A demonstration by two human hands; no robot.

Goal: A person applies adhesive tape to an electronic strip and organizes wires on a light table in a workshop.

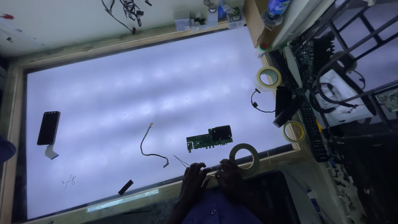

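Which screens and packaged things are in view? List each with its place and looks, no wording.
Lit panel: fills the wooden frame, large glowing white rectangle.
Phone: on the panel's left, dark slim rectangle, screen off.
Remote: right edge, long and black.
Bottle: top right shelf, blue label.

1. Your left hand [194, 179] and right hand [228, 176] rest fingers-down on the lit panel's near edge, almost touching each other.
2. The tape roll [244, 159] lies flat just beyond your right fingertips, a dark ring with an open centre.
3. The green circuit board [209, 138] lies flat farther out, beyond both hands.
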